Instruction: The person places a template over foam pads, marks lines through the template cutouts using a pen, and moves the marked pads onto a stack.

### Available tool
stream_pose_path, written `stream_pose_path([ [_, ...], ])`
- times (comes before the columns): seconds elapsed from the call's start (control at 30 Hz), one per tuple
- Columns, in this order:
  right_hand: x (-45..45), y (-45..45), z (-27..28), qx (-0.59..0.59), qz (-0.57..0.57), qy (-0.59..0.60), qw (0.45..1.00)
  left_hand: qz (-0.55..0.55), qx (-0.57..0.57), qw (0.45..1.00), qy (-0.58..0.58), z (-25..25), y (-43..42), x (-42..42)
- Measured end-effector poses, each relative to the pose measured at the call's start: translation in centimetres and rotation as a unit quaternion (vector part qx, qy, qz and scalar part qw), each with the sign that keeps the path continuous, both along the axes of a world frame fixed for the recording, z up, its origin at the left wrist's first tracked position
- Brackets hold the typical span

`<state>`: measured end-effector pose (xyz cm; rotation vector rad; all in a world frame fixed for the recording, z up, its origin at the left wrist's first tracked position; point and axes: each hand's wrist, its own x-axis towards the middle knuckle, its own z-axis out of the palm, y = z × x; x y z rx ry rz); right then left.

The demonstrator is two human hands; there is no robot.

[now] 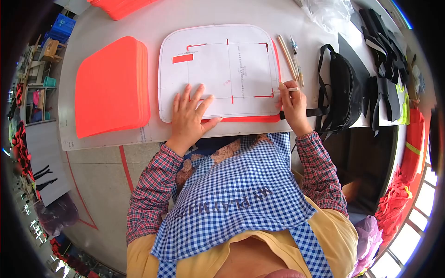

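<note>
A white template [208, 74] with rounded corners, printed lines and cut slots lies over an orange-red sheet [250, 119]. The sheet shows through the slots and along the lower and right edges. My left hand [191, 116] rests on the template's lower left part, palm down with fingers spread. At the lower right corner slot, my right hand [295, 105] grips a thin white pencil [288, 90], its tip pointing left onto the template. Whether the tip touches the sheet is too small to tell.
A stack of orange-red pieces [111, 88] stands to the left, another stack [123, 7] at the far edge. Several pencils and pens [293, 58] lie right of the template. Beyond them are a black waist bag [343, 90], black pieces [380, 51] and a clear plastic bag [329, 11].
</note>
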<state>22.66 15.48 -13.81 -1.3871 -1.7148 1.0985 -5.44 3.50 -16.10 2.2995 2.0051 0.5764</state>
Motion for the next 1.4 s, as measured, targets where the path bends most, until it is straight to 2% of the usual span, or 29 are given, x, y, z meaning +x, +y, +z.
stream_pose_path([
  [0.3,0.1,0.0,-0.5,0.076,0.044,-0.043,0.995,0.0,-0.002,1.0,0.008,-0.2,-0.1,0.0],
  [0.7,0.8,0.1,-0.4,-0.004,0.067,0.022,0.997,0.001,-0.003,1.0,0.006,0.1,0.0,0.0],
  [0.8,-0.6,-0.3,-0.6,-0.049,0.053,0.123,0.99,0.005,-0.01,1.0,-0.002,0.1,-0.1,0.0],
  [0.9,-3.8,-1.6,-0.6,-0.116,0.109,0.145,0.976,0.005,-0.008,1.0,-0.007,0.2,0.0,0.1],
  [0.93,-4.7,-2.0,-0.3,-0.129,0.122,0.108,0.978,0.007,-0.006,1.0,-0.009,0.2,0.0,0.1],
  [1.03,-6.8,-2.4,0.3,-0.059,0.125,-0.011,0.99,0.011,-0.003,1.0,-0.01,0.1,-0.1,0.1],
  [1.27,-7.8,-2.6,-0.9,0.094,0.129,-0.034,0.987,0.008,0.012,1.0,-0.019,-0.3,0.0,0.0],
  [1.37,-7.5,-2.5,-0.3,0.047,0.156,-0.076,0.984,0.006,0.015,1.0,-0.022,-0.3,-0.1,0.0],
  [1.4,-7.4,-2.4,-0.3,0.018,0.149,-0.058,0.987,0.006,0.013,1.0,-0.023,-0.3,-0.1,0.0],
])
